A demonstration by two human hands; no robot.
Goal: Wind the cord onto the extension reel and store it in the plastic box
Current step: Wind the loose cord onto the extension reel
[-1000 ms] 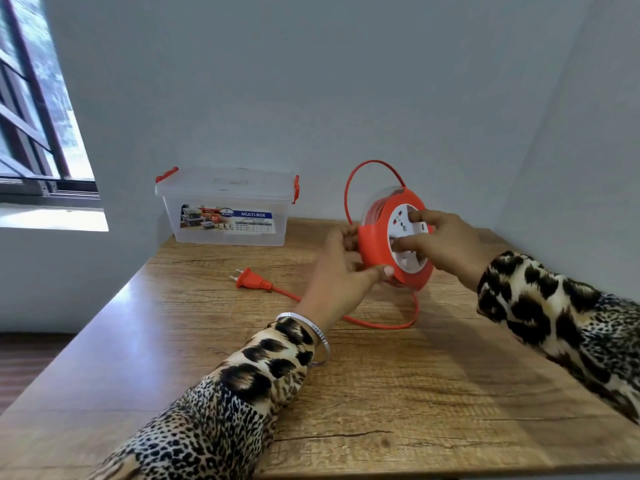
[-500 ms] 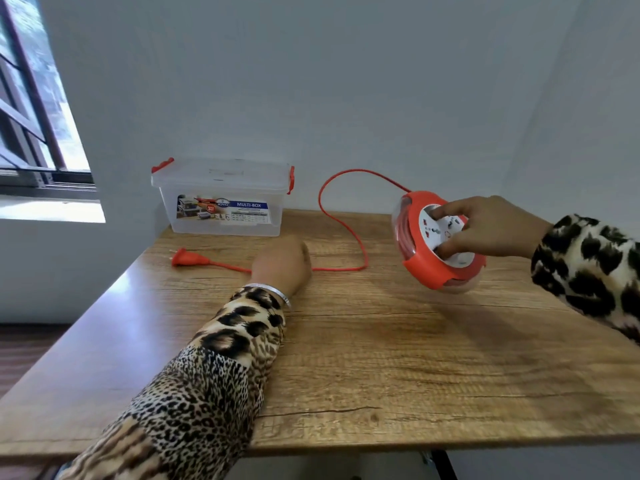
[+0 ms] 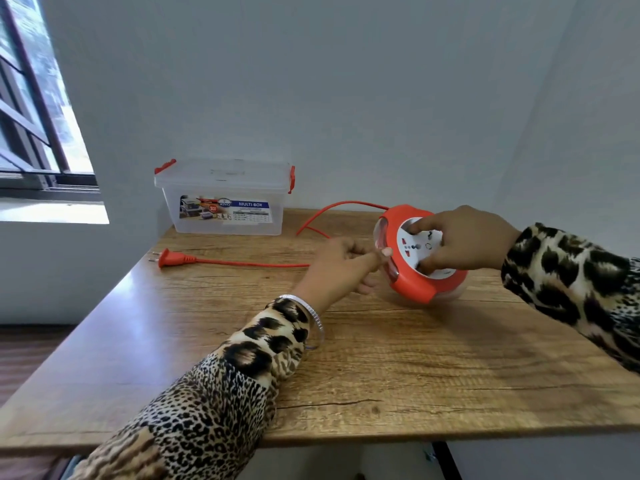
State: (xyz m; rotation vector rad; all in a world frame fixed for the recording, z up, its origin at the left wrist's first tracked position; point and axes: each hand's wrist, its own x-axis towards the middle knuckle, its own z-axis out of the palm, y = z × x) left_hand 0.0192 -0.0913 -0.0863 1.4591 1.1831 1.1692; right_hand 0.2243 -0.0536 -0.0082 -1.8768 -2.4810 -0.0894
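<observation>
Both my hands were at the round orange extension reel with the white socket face (image 3: 419, 252), which I held tilted above the wooden desk (image 3: 398, 368) towards its far right, socket face turned up and towards me. My right hand (image 3: 467, 239) gripped that face, fingers (image 3: 420, 224) curled narrowly across the white disc. My left hand (image 3: 341, 266) was closed small at the reel's left edge, thumb tip touching the rim; whether it pinched the thin orange cord (image 3: 252, 263) I could not tell. That cord ran straight left along the desk to its orange plug (image 3: 171, 258), prongs pointing left. One loop arched behind the reel. Against the wall stood the lidded clear plastic box with orange clips (image 3: 225, 199).
</observation>
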